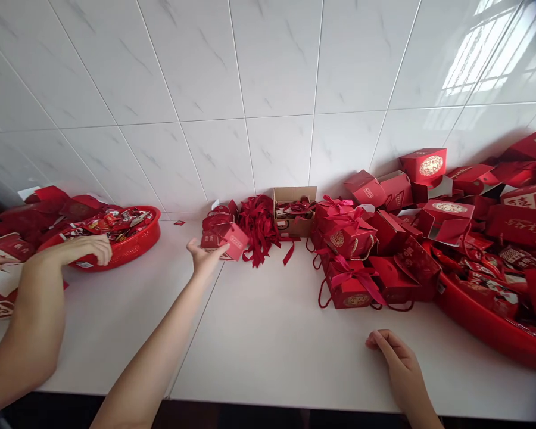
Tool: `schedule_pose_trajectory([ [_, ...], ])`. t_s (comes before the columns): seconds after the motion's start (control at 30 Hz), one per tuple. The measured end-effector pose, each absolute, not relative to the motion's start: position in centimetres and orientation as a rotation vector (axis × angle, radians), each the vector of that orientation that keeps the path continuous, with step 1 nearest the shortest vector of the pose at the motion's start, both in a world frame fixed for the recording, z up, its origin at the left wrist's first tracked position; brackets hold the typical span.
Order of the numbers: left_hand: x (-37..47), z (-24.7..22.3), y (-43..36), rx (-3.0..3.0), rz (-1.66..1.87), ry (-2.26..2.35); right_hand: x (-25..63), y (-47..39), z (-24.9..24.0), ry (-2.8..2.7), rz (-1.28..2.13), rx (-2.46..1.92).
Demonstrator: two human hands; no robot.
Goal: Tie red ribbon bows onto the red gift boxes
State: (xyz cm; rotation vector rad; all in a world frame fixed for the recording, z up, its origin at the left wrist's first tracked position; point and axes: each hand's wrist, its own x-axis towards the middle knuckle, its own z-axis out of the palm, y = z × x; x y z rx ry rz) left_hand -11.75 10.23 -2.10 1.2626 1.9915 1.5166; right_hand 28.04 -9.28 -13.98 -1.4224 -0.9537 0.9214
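The left hand (203,256) is to the left of the small cardboard box (301,228) and nearer the person, its thumb and fingers clamped on a red gift box (236,240) without a bow. The right hand (397,363) rests low on the surface (268,351), to the right of the cardboard box and well in front of it; its fingers are curled together, with nothing visible in them.

Progress looks partial. Just right of the cardboard box, several corded boxes (351,293) carry ribbon bows (352,273) and seem finished. Farther right of it lies a large heap of red boxes (444,217), some with flaps open, beside a red basket (477,328) of wrapped sweets; these show no bows that I can make out. Directly left of the cardboard box, a thick bunch of loose red ribbon (256,229) appears unused, so much seems left.

Well left of the cardboard box, a co-worker's hand (92,247) is over another sweet-filled basket (136,251); whether it grips anything, I cannot tell.
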Motion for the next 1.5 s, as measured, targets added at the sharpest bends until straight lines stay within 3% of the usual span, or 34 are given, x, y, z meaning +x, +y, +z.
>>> schedule_pose_trajectory([
  [0.1, -9.9, -2.1, 6.7, 1.435, 1.495, 1.710, 28.1, -9.3, -14.2, -0.975, 0.918, -1.424],
  [0.23, -7.9, -2.9, 1.4, 1.631, 1.154, 1.258, 28.1, -9.5, -14.1, -1.009, 0.916, -1.437],
  [0.53, -4.3, -4.0, -5.9, 2.091, 0.845, 0.905, 27.4, -9.3, -13.2, -1.082, 0.920, -1.467],
  [0.63, -4.5, -3.1, -3.6, 2.056, 0.949, 0.784, 27.3, -9.4, -13.0, -1.101, 0.915, -1.470],
  [0.73, -4.0, -3.3, 1.6, 1.861, 1.032, 1.115, 27.3, -9.3, -12.9, -1.090, 0.913, -1.448],
  [0.9, -1.0, -6.4, 10.2, 1.824, 0.824, 1.400, 27.2, -9.1, -13.0, -1.055, 0.914, -1.395],
  [1.13, 1.0, -9.1, 12.1, 1.769, 0.792, 1.545, 27.2, -9.2, -13.1, -1.087, 0.928, -1.388],
  [1.27, -0.1, -7.1, 10.3, 1.671, 0.923, 1.471, 27.2, -9.1, -13.0, -1.081, 0.921, -1.395],
  [1.5, -4.0, 2.2, -1.5, 1.657, 1.108, 1.157, 24.9, -9.9, -7.8, -1.297, 0.756, -1.223],
])
